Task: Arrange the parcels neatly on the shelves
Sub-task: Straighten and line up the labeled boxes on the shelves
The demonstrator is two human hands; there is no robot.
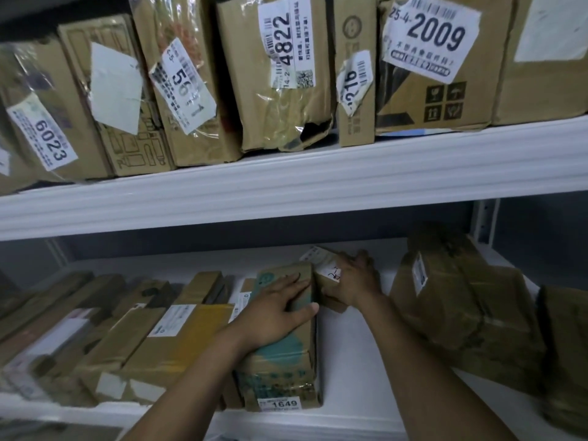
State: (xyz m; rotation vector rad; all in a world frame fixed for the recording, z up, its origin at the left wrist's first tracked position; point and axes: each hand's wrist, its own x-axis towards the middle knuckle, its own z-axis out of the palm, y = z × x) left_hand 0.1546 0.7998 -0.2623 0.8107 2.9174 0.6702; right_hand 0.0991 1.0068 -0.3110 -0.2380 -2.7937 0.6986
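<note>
While the left hand (pixel 280 308) lies flat on the green-printed parcel (pixel 286 370) at the front of the lower shelf (pixel 350 361), fingers straight, the right hand (pixel 353 278) grips a small parcel (pixel 327 275) just behind it, fingers curled round it, beside a taped bundle (pixel 461 297)

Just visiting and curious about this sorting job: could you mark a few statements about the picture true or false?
1. The left hand rests on the box labelled 1649. True.
2. The right hand is empty. False: it grips a small parcel beside that box.
3. A parcel marked 4822 stands on the upper shelf. True.
4. The 2009 box lies beneath the left hand. False: it stands on the upper shelf.
</note>
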